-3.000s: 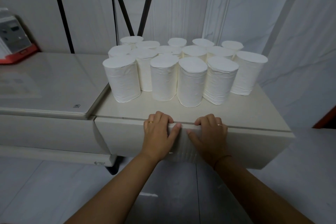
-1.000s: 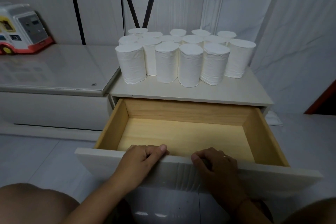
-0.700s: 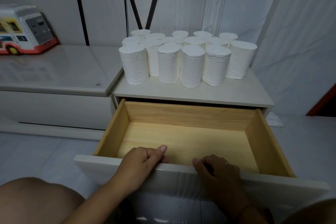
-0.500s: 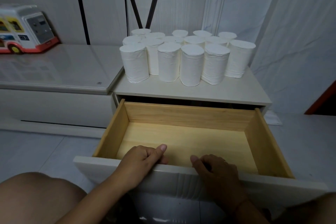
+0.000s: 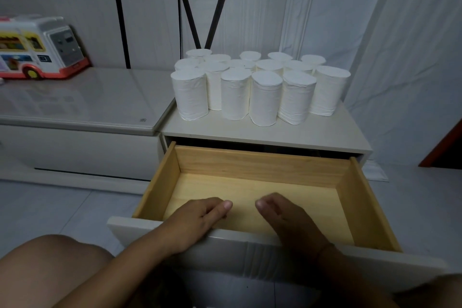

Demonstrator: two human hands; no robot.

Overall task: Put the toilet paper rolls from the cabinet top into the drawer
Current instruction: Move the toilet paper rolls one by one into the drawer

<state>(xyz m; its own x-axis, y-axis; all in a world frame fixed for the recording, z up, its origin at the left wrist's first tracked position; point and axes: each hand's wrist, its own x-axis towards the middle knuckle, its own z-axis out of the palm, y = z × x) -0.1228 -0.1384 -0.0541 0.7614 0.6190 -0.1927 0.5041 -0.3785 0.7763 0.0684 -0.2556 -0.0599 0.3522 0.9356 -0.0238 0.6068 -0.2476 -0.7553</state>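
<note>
My left hand (image 5: 197, 220) lies across the top edge of the white drawer front (image 5: 125, 225), fingers loosely curled and thumb stretched toward my right hand (image 5: 287, 220), which hangs just beside it, equally slack, both bare forearms reaching forward.

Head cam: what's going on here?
A person faces a low cabinet with its drawer pulled open. What shows of the wooden inside holds nothing. The left hand and right hand lie over the drawer's front edge, but it is unclear whether they grip it. The toilet paper rolls all stand upright in a cluster on the cabinet top. None is in the drawer yet.
</note>
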